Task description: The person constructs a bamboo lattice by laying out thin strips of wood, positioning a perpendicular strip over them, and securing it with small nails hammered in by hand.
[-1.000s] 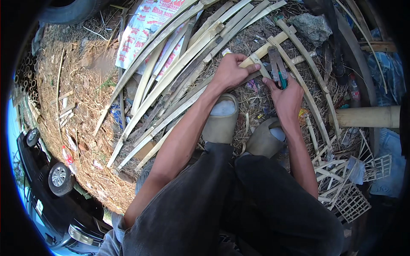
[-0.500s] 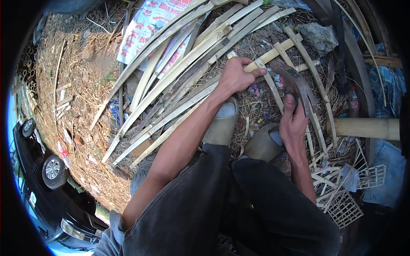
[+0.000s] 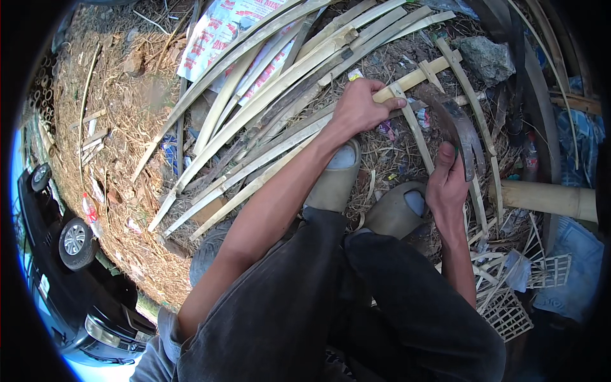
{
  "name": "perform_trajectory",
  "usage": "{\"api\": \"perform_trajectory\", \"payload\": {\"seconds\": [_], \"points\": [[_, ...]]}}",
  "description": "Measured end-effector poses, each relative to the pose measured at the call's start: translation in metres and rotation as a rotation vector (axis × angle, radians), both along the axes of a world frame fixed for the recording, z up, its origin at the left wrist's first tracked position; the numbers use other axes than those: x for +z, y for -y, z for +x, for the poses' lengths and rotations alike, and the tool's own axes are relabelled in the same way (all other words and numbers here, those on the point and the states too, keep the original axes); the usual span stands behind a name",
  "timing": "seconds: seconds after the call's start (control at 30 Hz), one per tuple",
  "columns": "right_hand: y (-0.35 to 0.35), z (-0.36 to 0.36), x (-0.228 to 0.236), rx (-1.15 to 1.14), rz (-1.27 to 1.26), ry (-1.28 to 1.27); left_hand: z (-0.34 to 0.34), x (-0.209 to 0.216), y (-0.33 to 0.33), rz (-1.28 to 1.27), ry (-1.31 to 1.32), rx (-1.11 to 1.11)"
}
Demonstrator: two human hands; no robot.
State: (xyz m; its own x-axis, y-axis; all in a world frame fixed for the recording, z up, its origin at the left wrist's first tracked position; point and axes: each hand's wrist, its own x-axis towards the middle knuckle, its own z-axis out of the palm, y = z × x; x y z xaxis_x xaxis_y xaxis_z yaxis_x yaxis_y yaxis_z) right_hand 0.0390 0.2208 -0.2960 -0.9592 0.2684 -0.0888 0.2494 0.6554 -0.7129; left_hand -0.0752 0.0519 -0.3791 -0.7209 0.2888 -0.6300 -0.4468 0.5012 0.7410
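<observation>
My left hand (image 3: 364,108) is closed around one end of a pale bamboo strip (image 3: 415,77), with the thumb along its near edge. Thinner bamboo slats cross that strip: one long slat (image 3: 416,135) beside my thumb, and another slat (image 3: 470,95) near its far end. A short split piece (image 3: 431,76) sits across it between them. In my right hand (image 3: 447,191) is a machete with a broad, dark, curved blade (image 3: 453,127), held above the slats. The fingers hide its handle. The blade's tip lies close to the strip, but I cannot tell whether they touch.
Long split bamboo strips (image 3: 254,130) lie in a pile to the left, partly over a printed white sack (image 3: 219,41). A grey rock (image 3: 487,60) is at the far right. A thick bamboo pole (image 3: 547,198) and a lattice piece (image 3: 506,315) are at right; my shoes (image 3: 334,181) are below.
The whole view has shifted slightly, so the strip, slats and both hands appear a little farther right. Both hands keep their holds.
</observation>
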Motion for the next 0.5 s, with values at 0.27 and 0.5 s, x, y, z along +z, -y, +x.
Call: {"api": "perform_trajectory", "payload": {"seconds": [0.27, 0.5], "points": [[-0.020, 0.008, -0.012, -0.200, -0.320, 0.406, -0.003, 0.008, -0.002, -0.020, 0.035, -0.038], [-0.013, 0.010, -0.003, 0.083, 0.017, -0.096, -0.002, 0.008, -0.002, -0.024, 0.014, -0.037]]}}
